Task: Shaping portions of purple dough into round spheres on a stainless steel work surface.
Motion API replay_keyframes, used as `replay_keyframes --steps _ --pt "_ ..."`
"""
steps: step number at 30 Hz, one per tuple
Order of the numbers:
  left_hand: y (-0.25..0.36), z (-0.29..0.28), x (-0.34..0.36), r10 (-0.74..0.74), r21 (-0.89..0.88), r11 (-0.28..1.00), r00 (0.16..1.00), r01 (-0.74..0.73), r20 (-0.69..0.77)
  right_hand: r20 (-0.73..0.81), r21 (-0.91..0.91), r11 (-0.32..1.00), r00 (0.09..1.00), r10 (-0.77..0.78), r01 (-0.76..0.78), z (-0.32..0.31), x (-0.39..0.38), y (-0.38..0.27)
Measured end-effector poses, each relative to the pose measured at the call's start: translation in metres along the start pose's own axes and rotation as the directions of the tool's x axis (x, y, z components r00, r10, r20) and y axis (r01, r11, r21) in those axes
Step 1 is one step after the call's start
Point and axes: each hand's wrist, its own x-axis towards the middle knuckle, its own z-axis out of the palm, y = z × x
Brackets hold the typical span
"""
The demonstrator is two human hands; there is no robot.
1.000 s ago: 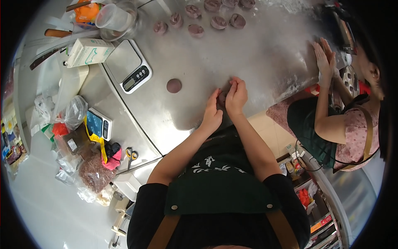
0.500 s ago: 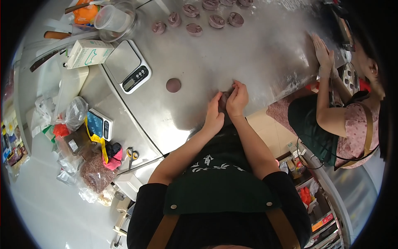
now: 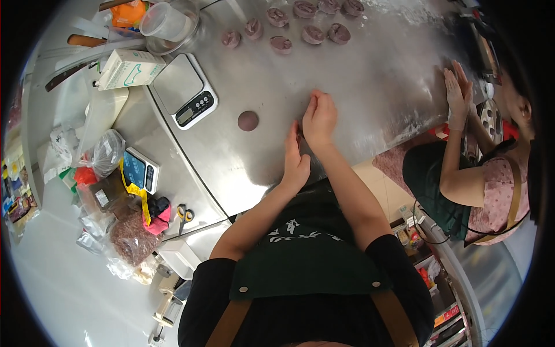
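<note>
My right hand (image 3: 319,120) is over the steel table (image 3: 277,81), its fingers curled closed. What it holds, if anything, is hidden from above. Just below and to its left, my left hand (image 3: 296,163) has its fingers stretched out and nearly touching the right wrist. A flat round disc of purple dough (image 3: 248,121) lies on the table left of my hands. Farther back stand several purple dough pieces with folded tops, such as one dough piece (image 3: 281,45).
A white digital scale (image 3: 184,87) stands left of the disc, beside a carton (image 3: 130,69) and a clear plastic tub (image 3: 165,23). Scissors (image 3: 184,215), a second scale (image 3: 141,169) and bags sit at lower left. A co-worker's hands (image 3: 458,95) are pressed together at right.
My right hand has moved up and curled closed. My left hand has shifted slightly left. A dark purple dough piece visible between my hands is now out of sight. The view has shifted slightly.
</note>
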Motion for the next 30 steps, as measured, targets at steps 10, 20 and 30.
replay_keyframes --steps 10,20,30 --pt "-0.011 -0.018 0.026 -0.035 0.183 0.983 0.999 0.026 0.042 0.102 -0.069 0.996 0.993 -0.055 0.062 -0.004 -0.007 0.017" --pt "0.003 0.006 -0.018 0.072 0.238 0.967 0.994 -0.089 0.082 0.001 -0.154 0.988 0.999 -0.032 0.032 -0.02 -0.022 0.023" --pt "0.004 -0.002 0.002 -0.089 0.278 0.959 0.987 0.049 0.136 0.01 0.027 0.992 0.992 0.125 -0.125 -0.023 -0.017 0.001"
